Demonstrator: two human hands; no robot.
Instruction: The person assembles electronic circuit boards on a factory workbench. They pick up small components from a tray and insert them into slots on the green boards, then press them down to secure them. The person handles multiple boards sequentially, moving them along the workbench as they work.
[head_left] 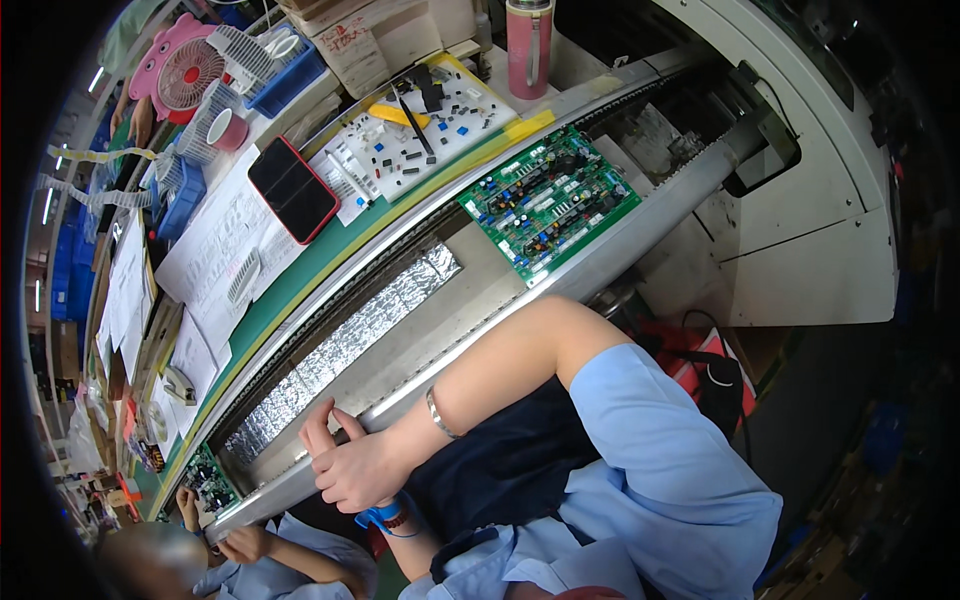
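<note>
The two hands are seen pressed together at the near metal rail [420,385] of a long conveyor line. The right hand [355,470] lies on top, with its fingers [318,432] bent and loosely curled; nothing is held in it. A silver bracelet [438,412] is worn on the right forearm. The left hand [385,512] is mostly hidden under the right one, so its grip cannot be told. A blue wrist strap [378,516] is worn on it.

A green circuit board [550,202] is carried on the rails, well apart from the hands. A red phone [292,189] and a tray of small parts [425,135] are laid on the table beyond. A pink bottle [529,47] is stood near the tray.
</note>
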